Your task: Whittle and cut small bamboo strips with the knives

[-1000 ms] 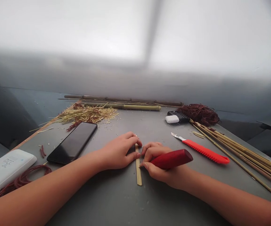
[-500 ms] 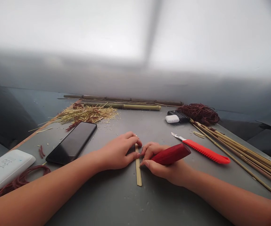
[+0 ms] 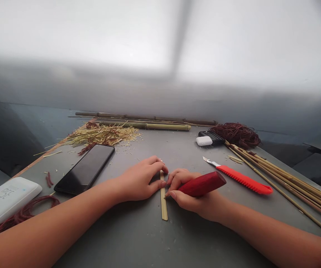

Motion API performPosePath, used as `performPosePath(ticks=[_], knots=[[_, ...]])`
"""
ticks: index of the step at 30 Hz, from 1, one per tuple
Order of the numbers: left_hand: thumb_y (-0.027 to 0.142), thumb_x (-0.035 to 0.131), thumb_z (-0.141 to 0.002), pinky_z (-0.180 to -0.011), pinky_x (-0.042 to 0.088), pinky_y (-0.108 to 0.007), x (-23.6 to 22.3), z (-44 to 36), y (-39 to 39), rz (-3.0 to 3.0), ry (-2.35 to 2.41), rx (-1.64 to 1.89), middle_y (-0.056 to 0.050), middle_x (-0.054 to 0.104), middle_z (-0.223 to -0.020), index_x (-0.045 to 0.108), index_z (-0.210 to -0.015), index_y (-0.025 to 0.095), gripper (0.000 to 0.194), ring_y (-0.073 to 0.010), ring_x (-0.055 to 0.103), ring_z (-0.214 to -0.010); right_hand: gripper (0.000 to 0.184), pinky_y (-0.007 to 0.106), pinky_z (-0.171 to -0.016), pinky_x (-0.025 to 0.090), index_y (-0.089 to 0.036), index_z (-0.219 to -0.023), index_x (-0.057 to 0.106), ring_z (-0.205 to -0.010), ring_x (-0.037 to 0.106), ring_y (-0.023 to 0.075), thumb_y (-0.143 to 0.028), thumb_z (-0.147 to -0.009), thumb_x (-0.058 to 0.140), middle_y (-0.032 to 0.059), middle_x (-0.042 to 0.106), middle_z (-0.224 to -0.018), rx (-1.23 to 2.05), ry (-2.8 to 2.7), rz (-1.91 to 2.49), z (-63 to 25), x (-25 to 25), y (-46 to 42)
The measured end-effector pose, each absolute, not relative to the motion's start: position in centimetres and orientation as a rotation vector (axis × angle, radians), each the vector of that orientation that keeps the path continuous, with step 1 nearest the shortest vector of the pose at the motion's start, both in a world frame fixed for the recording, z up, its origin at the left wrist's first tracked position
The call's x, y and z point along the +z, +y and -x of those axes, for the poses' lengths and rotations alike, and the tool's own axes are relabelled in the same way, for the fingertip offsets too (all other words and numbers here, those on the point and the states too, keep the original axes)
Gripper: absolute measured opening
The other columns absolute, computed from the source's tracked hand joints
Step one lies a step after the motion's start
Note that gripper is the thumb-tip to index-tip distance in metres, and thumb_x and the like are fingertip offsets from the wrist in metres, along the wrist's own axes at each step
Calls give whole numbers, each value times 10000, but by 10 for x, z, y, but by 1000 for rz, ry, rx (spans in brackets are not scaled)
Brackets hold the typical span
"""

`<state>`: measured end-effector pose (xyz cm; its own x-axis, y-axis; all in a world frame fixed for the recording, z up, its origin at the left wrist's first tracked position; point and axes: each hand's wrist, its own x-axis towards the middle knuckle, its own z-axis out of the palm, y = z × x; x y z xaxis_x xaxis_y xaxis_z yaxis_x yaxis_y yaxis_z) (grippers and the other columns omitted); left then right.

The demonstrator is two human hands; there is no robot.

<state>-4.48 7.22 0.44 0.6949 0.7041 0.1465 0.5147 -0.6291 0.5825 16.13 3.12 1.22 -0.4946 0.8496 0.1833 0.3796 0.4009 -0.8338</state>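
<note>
A flat pale bamboo strip (image 3: 163, 206) lies lengthwise on the grey table, its near end pointing toward me. My left hand (image 3: 145, 178) grips the strip's far part between thumb and fingers, pressing it to the tabletop. In my right hand (image 3: 186, 193) is a tool with a thick red handle (image 3: 203, 184), its fingers closed round the lower part. The tool's tip is mostly hidden by my fingers and sits at the strip's right edge, close to my left thumb. A craft knife (image 3: 244, 179) with a red handle and bare blade rests right of my right hand.
Left are a black phone (image 3: 84, 169), a white power bank (image 3: 9, 201) and dark red cord (image 3: 34, 208). Behind lie bamboo shavings (image 3: 107, 134) and bamboo poles (image 3: 166, 127). At right are a white case (image 3: 204, 141), a cord bundle (image 3: 237, 134) and several bamboo sticks (image 3: 285, 175).
My right hand and the red-handled tool have shifted very slightly. The bamboo strip's near end has moved a touch left; my left hand stays in place.
</note>
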Motion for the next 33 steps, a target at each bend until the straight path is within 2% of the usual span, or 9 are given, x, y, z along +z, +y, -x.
performPosePath(ticks=[10,18,25,33], knots=[[324,552,-928,-992,491,-446,5,45,73,-2405,926,502,-106,575,-1267,601,-1130,233,227,-285,589,-1153,130,357,-830,490,-214,-659,619,-896,638,229,-282,-770,601,46,679,-791,977,-2069,1095,-161,14,31],[329,579,-911,-936,510,-393,7,46,73,-2405,929,495,-86,589,-1259,612,-1114,251,220,-266,619,-1101,118,360,-831,500,-211,-750,680,-871,649,222,-310,-790,632,56,725,-828,981,-2148,1027,-161,16,32],[333,583,-911,-938,508,-387,7,46,74,-2407,930,489,-86,588,-1259,611,-1124,247,232,-269,614,-1120,80,337,-826,506,-213,-692,650,-862,644,211,-243,-759,620,51,716,-825,950,-2148,1047,-163,15,32],[341,568,-909,-901,522,-391,8,46,73,-2397,935,487,-90,592,-1252,616,-1117,242,236,-264,632,-1052,121,349,-852,477,-226,-768,686,-895,637,221,-344,-791,675,43,722,-840,950,-2201,1008,-163,14,33]])
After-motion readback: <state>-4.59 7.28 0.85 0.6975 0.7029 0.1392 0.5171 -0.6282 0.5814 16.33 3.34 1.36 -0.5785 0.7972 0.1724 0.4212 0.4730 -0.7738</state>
